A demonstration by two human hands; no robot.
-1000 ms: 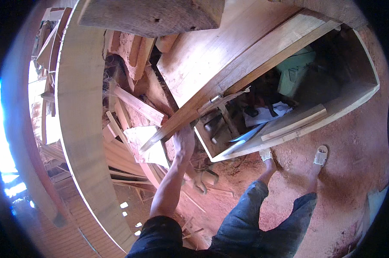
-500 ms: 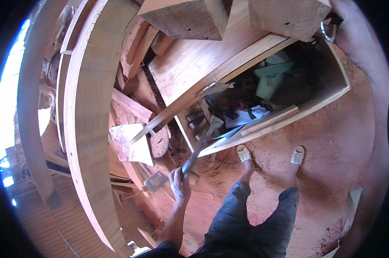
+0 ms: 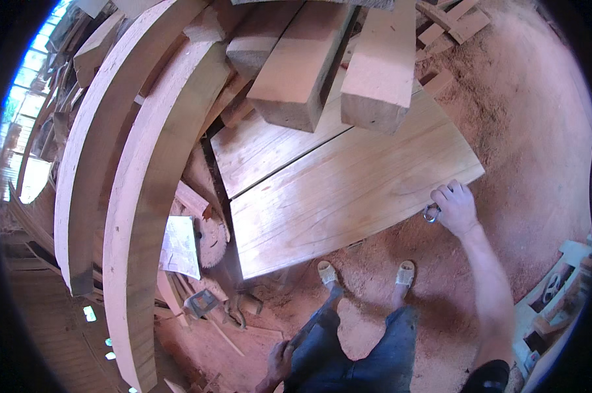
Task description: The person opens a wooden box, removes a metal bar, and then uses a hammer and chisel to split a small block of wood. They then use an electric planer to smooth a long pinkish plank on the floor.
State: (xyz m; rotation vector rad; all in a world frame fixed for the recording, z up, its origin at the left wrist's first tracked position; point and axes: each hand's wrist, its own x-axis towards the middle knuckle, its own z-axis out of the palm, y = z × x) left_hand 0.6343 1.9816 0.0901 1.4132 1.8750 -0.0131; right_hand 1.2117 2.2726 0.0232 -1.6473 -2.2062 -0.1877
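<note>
My right hand [image 3: 456,206] is on the near right edge of a wooden box's lid [image 3: 348,190], its fingers curled. A silver metal loop [image 3: 431,213], like a padlock shackle, hangs at these fingers. The lid lies down over the box and hides its inside. My left hand [image 3: 281,360] is low beside my left thigh, closed around a long dark chisel-like tool [image 3: 309,329]. That tool slants up along my leg, and its blade end is hard to make out here.
Thick square beams [image 3: 377,78] jut over the box's far side. Long curved-looking planks [image 3: 142,196] stand along the left. A round saw blade [image 3: 212,242] and a white sheet [image 3: 179,247] are left of the box. Sawdust covers the floor [image 3: 538,144]. A pale rack [image 3: 557,295] stands at right.
The lid has come down over the open box, hiding the things inside. My right hand has come down with it. My left hand has drawn the tool back toward my thigh.
</note>
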